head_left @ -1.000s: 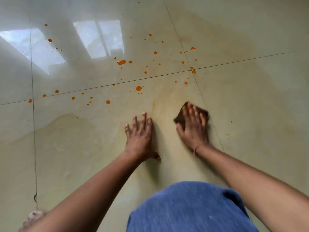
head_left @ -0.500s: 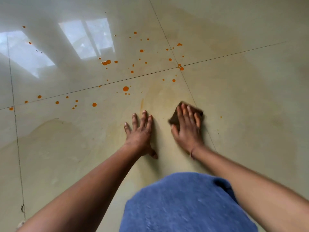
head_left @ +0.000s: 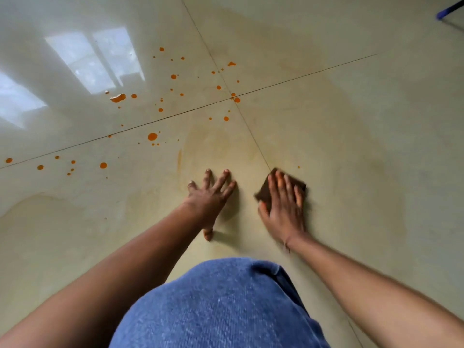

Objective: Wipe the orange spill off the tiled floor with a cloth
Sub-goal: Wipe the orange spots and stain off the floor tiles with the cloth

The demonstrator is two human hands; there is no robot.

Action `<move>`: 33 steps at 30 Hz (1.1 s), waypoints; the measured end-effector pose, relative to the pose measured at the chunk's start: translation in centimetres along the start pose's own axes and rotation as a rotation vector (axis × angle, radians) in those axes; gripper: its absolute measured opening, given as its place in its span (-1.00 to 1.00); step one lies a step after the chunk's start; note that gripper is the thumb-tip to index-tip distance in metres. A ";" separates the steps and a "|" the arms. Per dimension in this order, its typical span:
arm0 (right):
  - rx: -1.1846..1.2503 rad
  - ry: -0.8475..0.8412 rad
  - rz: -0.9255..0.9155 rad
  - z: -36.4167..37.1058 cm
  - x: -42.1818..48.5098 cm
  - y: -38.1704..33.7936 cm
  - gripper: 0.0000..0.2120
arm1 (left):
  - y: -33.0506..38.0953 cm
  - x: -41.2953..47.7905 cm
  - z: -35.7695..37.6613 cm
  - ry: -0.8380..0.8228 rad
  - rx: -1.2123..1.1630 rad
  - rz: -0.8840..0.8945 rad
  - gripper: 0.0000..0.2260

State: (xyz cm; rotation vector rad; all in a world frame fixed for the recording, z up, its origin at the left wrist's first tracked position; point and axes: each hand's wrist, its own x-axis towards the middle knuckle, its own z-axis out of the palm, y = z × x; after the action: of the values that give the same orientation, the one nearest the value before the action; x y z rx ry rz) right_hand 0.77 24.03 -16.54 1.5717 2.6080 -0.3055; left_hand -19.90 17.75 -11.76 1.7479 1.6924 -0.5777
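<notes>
Orange spill drops (head_left: 152, 136) are scattered over the glossy cream tiled floor (head_left: 351, 126), mostly ahead and to the left of my hands. A pale orange smear (head_left: 179, 162) marks the wet floor near them. My right hand (head_left: 282, 207) presses flat on a dark brown cloth (head_left: 263, 190), whose edges show beyond my fingers. To its left, my left hand (head_left: 213, 197) rests flat on the floor with fingers spread, holding nothing. One tiny orange dot (head_left: 298, 167) lies just beyond the cloth.
My knee in blue denim (head_left: 221, 302) fills the bottom centre. Grout lines cross at a tile corner (head_left: 233, 97) ahead. A blue object (head_left: 449, 10) shows at the top right corner. Window reflections glare at the upper left.
My right hand and the cloth have slid right, across the grout line. The view has shifted, so the drops sit further left and up. My left hand stays planted.
</notes>
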 end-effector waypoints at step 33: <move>0.018 0.023 -0.323 1.1 7.2 -11.7 -0.27 | -12.1 -11.1 9.4 0.329 -0.538 -0.649 0.25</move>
State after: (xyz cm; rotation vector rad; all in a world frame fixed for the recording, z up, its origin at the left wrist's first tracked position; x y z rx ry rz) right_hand -12.92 24.71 -17.38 1.1587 2.8800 -0.3327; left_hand -31.73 2.94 -12.36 0.9314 2.3877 -0.0624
